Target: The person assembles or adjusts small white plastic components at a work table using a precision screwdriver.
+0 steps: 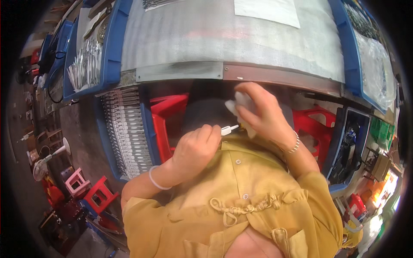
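Holding a small white stick-shaped part point(229, 128) in my closed left hand point(195, 148), I have its tip poking out toward my right hand point(260, 114). My right hand is curled tight around a white cloth point(241, 103), pressed just beside the part's tip. Both hands sit below the near edge of the worktop point(275, 76), above my lap. 1 blue bin of silvery parts point(127, 131) stands under the worktop's left end.

the left hand point(195, 148) hides most of the small white part point(229, 129).
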`<action>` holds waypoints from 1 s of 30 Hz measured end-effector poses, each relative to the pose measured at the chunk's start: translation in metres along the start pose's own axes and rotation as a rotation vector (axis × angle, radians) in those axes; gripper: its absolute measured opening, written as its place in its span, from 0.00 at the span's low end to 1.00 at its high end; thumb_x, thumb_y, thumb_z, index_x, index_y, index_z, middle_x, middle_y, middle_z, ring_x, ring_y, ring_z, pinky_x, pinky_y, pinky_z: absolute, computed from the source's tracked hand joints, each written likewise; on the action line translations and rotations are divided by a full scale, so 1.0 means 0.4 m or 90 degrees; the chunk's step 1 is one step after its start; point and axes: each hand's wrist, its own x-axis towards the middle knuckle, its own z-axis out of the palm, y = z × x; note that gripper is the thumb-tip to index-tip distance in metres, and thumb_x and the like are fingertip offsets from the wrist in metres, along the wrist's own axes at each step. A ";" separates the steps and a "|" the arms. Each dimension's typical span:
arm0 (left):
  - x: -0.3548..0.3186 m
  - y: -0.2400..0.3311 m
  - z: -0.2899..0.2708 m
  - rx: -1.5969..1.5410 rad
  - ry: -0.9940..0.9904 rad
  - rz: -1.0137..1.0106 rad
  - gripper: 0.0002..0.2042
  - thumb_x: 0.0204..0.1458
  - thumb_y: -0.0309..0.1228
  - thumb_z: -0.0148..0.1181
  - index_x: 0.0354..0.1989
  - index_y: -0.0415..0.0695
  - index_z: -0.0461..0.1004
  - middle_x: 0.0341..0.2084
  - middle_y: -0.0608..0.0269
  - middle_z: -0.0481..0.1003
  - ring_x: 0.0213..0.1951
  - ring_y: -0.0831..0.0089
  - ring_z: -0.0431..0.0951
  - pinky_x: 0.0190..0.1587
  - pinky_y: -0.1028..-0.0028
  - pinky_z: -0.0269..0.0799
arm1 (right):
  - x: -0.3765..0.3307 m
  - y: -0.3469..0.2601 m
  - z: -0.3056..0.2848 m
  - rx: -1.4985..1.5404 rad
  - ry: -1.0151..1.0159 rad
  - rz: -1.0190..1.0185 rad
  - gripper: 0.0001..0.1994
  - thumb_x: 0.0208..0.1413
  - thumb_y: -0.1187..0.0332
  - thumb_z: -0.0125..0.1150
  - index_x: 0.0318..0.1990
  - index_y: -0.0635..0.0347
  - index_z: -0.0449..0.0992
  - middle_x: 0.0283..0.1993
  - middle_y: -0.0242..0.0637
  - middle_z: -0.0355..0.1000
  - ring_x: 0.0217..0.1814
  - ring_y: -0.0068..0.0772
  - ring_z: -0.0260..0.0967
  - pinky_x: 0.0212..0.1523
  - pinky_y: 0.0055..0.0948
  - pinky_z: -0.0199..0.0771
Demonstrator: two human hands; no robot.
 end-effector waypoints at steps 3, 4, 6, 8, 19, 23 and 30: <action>0.000 -0.013 -0.007 -0.235 -0.012 -0.099 0.09 0.49 0.22 0.59 0.38 0.35 0.74 0.24 0.54 0.68 0.25 0.61 0.73 0.27 0.70 0.69 | -0.058 -0.089 -0.026 0.015 -0.003 -0.134 0.16 0.48 0.75 0.61 0.47 0.61 0.71 0.36 0.47 0.70 0.36 0.52 0.71 0.36 0.40 0.74; 0.006 -0.026 -0.008 -0.373 -0.019 -0.125 0.08 0.50 0.22 0.59 0.39 0.35 0.74 0.24 0.52 0.68 0.25 0.59 0.73 0.28 0.70 0.70 | -0.068 -0.109 -0.024 0.023 -0.036 -0.199 0.17 0.47 0.77 0.61 0.47 0.60 0.71 0.36 0.47 0.69 0.36 0.51 0.72 0.34 0.38 0.74; -0.002 -0.034 -0.020 -0.582 -0.090 -0.254 0.07 0.54 0.25 0.56 0.39 0.35 0.74 0.24 0.57 0.69 0.23 0.66 0.71 0.26 0.73 0.66 | -0.071 -0.078 -0.006 -0.059 -0.062 -0.189 0.19 0.43 0.80 0.62 0.47 0.59 0.71 0.36 0.45 0.69 0.35 0.48 0.72 0.31 0.36 0.73; 0.003 -0.040 -0.022 -0.990 -0.223 -0.528 0.11 0.63 0.32 0.50 0.39 0.36 0.75 0.23 0.67 0.71 0.18 0.80 0.66 0.22 0.81 0.59 | -0.038 -0.024 -0.028 -0.095 0.089 -0.115 0.20 0.42 0.81 0.62 0.46 0.58 0.72 0.36 0.42 0.68 0.33 0.47 0.72 0.30 0.37 0.73; 0.035 -0.024 -0.051 -1.177 -0.287 -0.601 0.14 0.63 0.32 0.47 0.46 0.33 0.74 0.24 0.72 0.70 0.19 0.86 0.62 0.20 0.83 0.56 | -0.055 -0.077 -0.029 -0.124 0.034 -0.324 0.21 0.37 0.79 0.67 0.44 0.56 0.74 0.33 0.37 0.69 0.32 0.41 0.72 0.30 0.34 0.75; 0.028 -0.007 -0.092 -1.118 -0.313 -0.558 0.15 0.63 0.30 0.46 0.49 0.33 0.74 0.25 0.71 0.71 0.20 0.86 0.65 0.23 0.84 0.59 | 0.016 -0.054 -0.123 -0.203 0.136 -0.149 0.18 0.42 0.81 0.63 0.44 0.56 0.74 0.35 0.37 0.71 0.34 0.37 0.71 0.31 0.32 0.74; 0.039 -0.008 -0.111 -1.138 -0.276 -0.555 0.15 0.62 0.30 0.47 0.49 0.30 0.73 0.26 0.68 0.74 0.20 0.83 0.70 0.26 0.83 0.65 | 0.126 0.023 -0.467 -0.457 0.420 -0.184 0.17 0.55 0.73 0.63 0.53 0.58 0.75 0.44 0.33 0.73 0.39 0.21 0.73 0.36 0.18 0.70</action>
